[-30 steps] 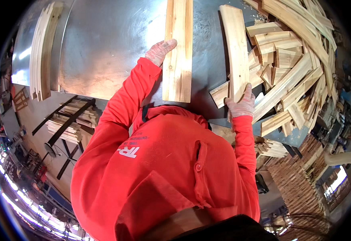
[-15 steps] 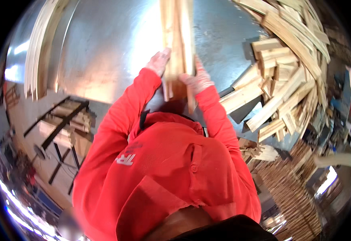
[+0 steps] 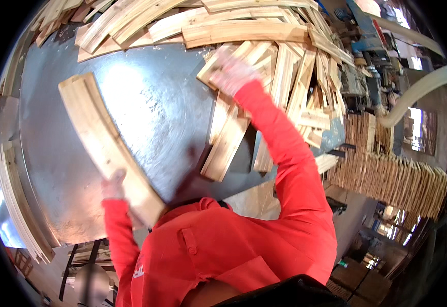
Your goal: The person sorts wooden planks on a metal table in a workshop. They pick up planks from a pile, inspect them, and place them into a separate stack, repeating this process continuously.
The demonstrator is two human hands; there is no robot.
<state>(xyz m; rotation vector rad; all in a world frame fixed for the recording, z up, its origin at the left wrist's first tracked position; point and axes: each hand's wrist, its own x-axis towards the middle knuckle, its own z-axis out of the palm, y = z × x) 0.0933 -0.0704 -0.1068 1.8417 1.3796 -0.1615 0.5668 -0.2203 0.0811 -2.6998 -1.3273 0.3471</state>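
My left hand is closed round the near part of a small stack of wooden boards, its thumb lying on the top face. The stack slants from the far left toward my chest over a metal tabletop. My right hand is stretched out to the far right, over the loose pile of boards. It is smeared by motion, beside the end of a short board; whether it touches that board I cannot tell. Two short boards lie nearer, below this hand.
Long boards lie heaped along the far side of the table. A neat bundle of strips rests at the left edge. To the right stand a tall stack of boards, a pale hose and machinery.
My view has turned to the right. Both hands were on the boards; now the left alone holds the stack, which slants leftward, and the right has moved out over the pile.
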